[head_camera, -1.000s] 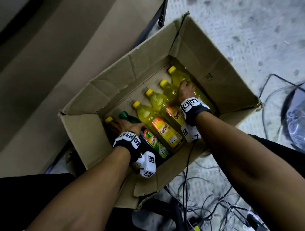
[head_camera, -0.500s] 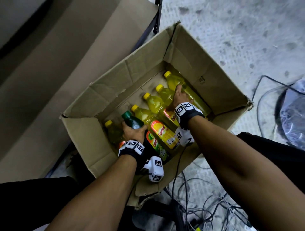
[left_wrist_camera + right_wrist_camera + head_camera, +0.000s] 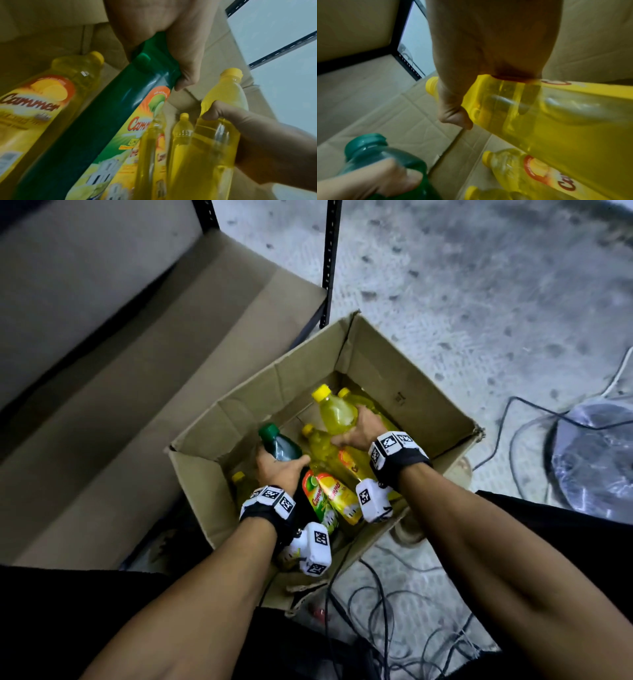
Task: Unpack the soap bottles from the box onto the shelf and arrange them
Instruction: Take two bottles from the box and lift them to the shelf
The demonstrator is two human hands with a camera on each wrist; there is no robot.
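Note:
An open cardboard box point(image 3: 431, 402) on the floor holds several soap bottles lying side by side. My left hand point(image 3: 279, 470) grips a green bottle point(image 3: 282, 446) below its neck, its cap end raised off the others; the same green bottle point(image 3: 109, 115) fills the left wrist view under my left hand point(image 3: 171, 44). My right hand point(image 3: 359, 429) grips a yellow bottle point(image 3: 334, 414) by its upper body, lifted above the rest. The right wrist view shows that yellow bottle point(image 3: 530, 115) in my right hand point(image 3: 471, 83). Other yellow bottles point(image 3: 337, 498) lie in the box.
A metal shelf with black uprights point(image 3: 330, 261) stands to the left, its low board covered with flat cardboard point(image 3: 137, 378). Loose cables point(image 3: 394, 611) lie on the concrete floor near the box. A fan-like object point(image 3: 596, 463) sits at the right.
Both hands took hold of bottles and raised them: the left tipped the green bottle's cap up, the right lifted a yellow bottle above the others. The camera view shifted upward.

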